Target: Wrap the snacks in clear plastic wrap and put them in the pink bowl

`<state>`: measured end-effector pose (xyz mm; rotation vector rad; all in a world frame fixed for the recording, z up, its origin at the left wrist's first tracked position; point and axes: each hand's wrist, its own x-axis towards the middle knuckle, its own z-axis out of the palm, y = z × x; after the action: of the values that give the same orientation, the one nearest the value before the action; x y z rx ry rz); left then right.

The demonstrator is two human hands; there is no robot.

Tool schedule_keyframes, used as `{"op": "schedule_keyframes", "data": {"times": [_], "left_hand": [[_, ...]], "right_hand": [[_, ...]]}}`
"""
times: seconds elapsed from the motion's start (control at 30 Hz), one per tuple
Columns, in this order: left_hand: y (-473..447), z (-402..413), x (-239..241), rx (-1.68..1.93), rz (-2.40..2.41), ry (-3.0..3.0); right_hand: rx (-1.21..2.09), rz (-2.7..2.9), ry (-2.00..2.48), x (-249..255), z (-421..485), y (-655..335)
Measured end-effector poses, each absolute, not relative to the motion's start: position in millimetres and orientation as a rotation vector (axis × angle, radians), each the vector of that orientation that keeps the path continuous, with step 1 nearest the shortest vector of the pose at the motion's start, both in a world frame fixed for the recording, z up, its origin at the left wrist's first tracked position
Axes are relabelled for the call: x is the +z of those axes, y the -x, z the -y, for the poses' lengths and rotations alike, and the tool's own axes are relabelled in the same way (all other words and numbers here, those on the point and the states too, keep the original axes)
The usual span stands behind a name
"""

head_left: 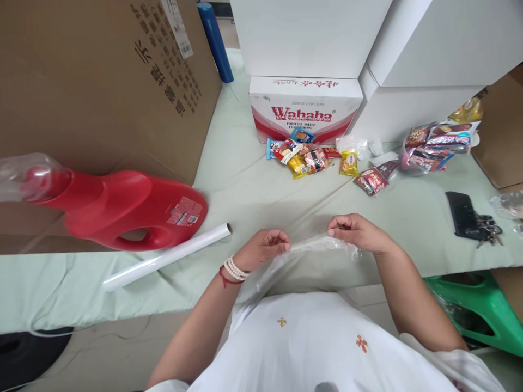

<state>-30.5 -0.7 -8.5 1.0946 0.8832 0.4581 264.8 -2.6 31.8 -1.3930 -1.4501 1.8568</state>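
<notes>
Between both hands (314, 239) stretches a clear plastic bag (302, 258).

White carton (261, 111) toward the far edge of the tabletop: red "Wahaha" with an ® on the front, and small "PURIFIED WATER FOR DRINKING" just under it. There is a row of red Chinese characters along its top face, upside down from here and not legible. Big brown cardboard box (102, 81) at the left edge: large black Chinese characters on its side, rotated, with smaller lines I can't read. White sticker (177, 27) near its top, print too small. Red jug (134, 209) lying at the left edge: label (183, 211) with barcode, text illegible. Snack packets (304, 155) in front of the carton: print too small.
</notes>
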Motion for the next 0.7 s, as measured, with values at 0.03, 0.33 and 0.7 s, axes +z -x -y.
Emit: {"op": "schedule_keyframes", "data": {"times": [0.03,0.33,0.7], "left_hand": [[34,-3,-9,0.509,-0.958,-1.138],[12,35,11,0.916,-1.242,-1.252],[-9,28,-32,0.872,-1.383,-0.997]], "right_hand": [[1.845,1.402,1.403,30,3,-264],[1.731,0.696,1.303,4,35,-229],[1.619,0.668,1.367,-10,54,-242]]}}
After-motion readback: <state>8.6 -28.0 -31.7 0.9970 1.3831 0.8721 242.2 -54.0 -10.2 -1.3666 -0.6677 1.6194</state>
